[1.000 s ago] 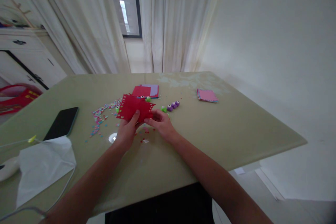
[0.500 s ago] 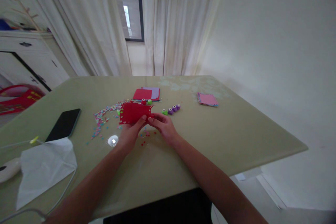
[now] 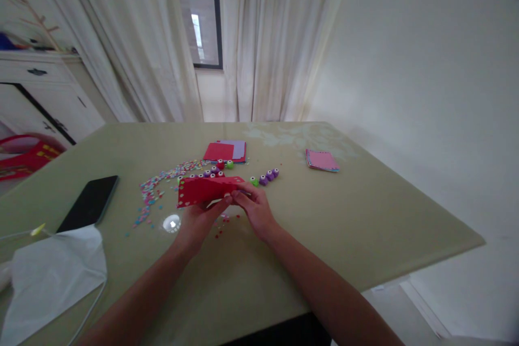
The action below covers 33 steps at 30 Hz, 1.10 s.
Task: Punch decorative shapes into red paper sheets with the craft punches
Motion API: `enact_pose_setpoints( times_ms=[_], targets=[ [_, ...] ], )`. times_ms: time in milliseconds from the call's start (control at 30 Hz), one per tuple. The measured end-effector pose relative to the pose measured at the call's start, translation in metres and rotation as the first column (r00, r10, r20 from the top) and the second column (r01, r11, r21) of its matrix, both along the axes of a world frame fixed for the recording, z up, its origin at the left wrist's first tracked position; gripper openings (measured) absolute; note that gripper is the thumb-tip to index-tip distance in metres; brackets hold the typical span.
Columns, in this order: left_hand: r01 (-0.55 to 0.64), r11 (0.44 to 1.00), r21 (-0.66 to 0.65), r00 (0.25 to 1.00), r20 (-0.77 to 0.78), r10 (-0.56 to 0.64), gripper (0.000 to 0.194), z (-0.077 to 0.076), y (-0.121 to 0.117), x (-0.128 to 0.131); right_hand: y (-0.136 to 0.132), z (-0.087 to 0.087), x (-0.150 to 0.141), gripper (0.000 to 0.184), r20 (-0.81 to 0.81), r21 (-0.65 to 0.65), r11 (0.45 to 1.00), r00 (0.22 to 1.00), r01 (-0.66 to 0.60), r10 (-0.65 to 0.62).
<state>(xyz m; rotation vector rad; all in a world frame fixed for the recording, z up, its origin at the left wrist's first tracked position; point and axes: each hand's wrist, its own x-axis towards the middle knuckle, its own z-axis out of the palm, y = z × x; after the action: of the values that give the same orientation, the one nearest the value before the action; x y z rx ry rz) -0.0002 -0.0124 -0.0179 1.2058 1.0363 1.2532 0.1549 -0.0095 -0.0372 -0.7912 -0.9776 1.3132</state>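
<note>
A red paper card (image 3: 205, 190) with small punched shapes along its edges is held up over the table between both hands. My left hand (image 3: 198, 221) is closed on its lower edge, thumb on the near side and fingers behind. At the card's right end, my right hand (image 3: 253, 205) pinches the lower corner, fingertips close to the left thumb. Just behind the card stand several small purple, red and green pieces with eye-like tops (image 3: 206, 173). More of them (image 3: 267, 175) stand in a row to the right. Tiny red bits (image 3: 219, 233) lie below the hands.
Colourful confetti (image 3: 152, 189) curves across the left. Behind it lies a stack of coloured paper (image 3: 219, 151); another stack of pink cards (image 3: 322, 160) is at the right. A phone (image 3: 89, 203), a white cloth-like sheet (image 3: 57, 275) and a clear round object (image 3: 172, 223) are at the left.
The card has tipped flatter and dropped a little, showing the pieces behind it. Both hands still grip it, and the view has shifted slightly.
</note>
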Motion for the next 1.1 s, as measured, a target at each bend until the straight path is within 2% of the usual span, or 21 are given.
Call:
enact_pose_setpoints(
  times_ms=[167, 267, 400, 500, 600, 667, 733, 900, 1000, 1100],
  targets=[
    [0.058, 0.998, -0.032, 0.985, 0.166, -0.052, 0.047, -0.005, -0.003, 0.003, -0.002, 0.001, 0.002, 0.028, -0.014, 0.045, 0.998, 0.999, 0.043, -0.043],
    [0.088, 0.992, -0.092, 0.961, 0.269, -0.061, 0.044, -0.008, -0.005, 0.007, -0.004, 0.005, 0.004, 0.021, 0.045, 0.087, 0.995, 0.997, 0.057, -0.061],
    [0.063, 0.991, -0.115, 0.971, 0.236, -0.035, 0.041, -0.013, -0.003, 0.005, -0.006, 0.009, 0.005, 0.018, 0.164, 0.127, 0.986, 0.978, 0.109, -0.129],
    [0.067, 0.990, -0.128, 0.980, 0.196, -0.041, 0.043, -0.017, 0.000, 0.000, -0.007, 0.009, 0.004, 0.026, 0.192, 0.095, 0.987, 0.970, 0.133, -0.149],
    [0.087, 0.991, -0.102, 0.981, 0.181, -0.068, 0.049, -0.017, 0.001, -0.003, -0.009, 0.010, 0.000, 0.044, 0.132, 0.028, 0.999, 0.991, 0.017, -0.021],
    [0.108, 0.991, -0.083, 0.979, 0.185, -0.091, 0.050, -0.016, 0.000, -0.002, -0.011, 0.012, -0.004, 0.058, 0.082, -0.018, 0.996, 0.992, -0.093, 0.094],
    [0.117, 0.990, -0.080, 0.975, 0.202, -0.098, 0.051, -0.015, 0.000, 0.000, -0.013, 0.014, -0.007, 0.066, 0.056, -0.043, 0.988, 0.987, -0.150, 0.153],
    [0.062, 0.992, -0.114, 0.979, 0.199, -0.038, 0.048, -0.023, -0.001, 0.000, -0.012, 0.015, -0.010, 0.059, -0.004, 0.015, 0.984, 0.984, -0.179, 0.179],
    [0.051, 0.995, -0.091, 0.983, 0.178, -0.034, 0.047, -0.025, -0.001, -0.001, -0.010, 0.010, -0.010, 0.056, -0.013, -0.013, 0.982, 0.982, -0.188, 0.188],
    [0.042, 0.998, -0.053, 0.988, 0.151, -0.033, 0.047, -0.019, -0.004, -0.001, -0.009, 0.007, -0.009, 0.056, -0.024, -0.050, 0.979, 0.980, -0.199, 0.198]
  ],
)
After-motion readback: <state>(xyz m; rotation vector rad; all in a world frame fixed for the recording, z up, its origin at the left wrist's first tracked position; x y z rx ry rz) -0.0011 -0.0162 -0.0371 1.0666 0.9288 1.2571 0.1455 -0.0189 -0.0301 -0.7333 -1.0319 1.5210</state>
